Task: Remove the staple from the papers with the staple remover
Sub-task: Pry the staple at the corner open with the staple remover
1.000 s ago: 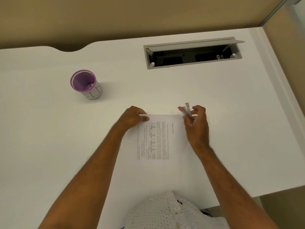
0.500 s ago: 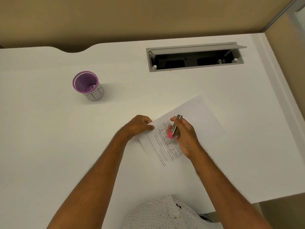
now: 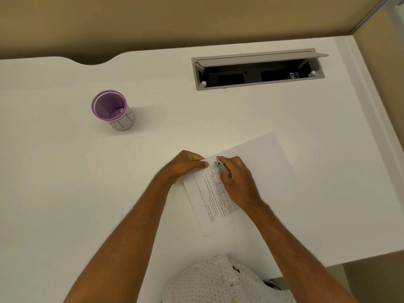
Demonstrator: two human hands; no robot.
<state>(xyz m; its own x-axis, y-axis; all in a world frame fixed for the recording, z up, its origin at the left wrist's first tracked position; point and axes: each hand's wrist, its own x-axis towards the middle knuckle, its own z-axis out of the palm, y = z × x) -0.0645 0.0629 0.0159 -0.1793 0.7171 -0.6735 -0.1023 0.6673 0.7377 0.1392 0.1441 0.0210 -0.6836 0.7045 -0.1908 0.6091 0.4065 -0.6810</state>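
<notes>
The stapled papers [image 3: 258,154] lie skewed on the white desk, the printed page nearer me and a blank sheet fanned out to the far right. My left hand [image 3: 182,166] presses its fingertips on the papers' top left corner. My right hand [image 3: 239,182] grips the metal staple remover [image 3: 222,168], whose tip points at that same corner, a little right of my left fingertips. The staple itself is too small to make out.
A purple mesh cup [image 3: 111,109] with a paper label stands at the left back. An open grey cable hatch [image 3: 258,69] is set into the desk [image 3: 65,171] at the back right. The desk's front edge runs close to my body.
The papers turned counter-clockwise and the lower sheet fanned out to the right. My right hand brought the staple remover from above the papers' right corner down to the corner held by my left hand.
</notes>
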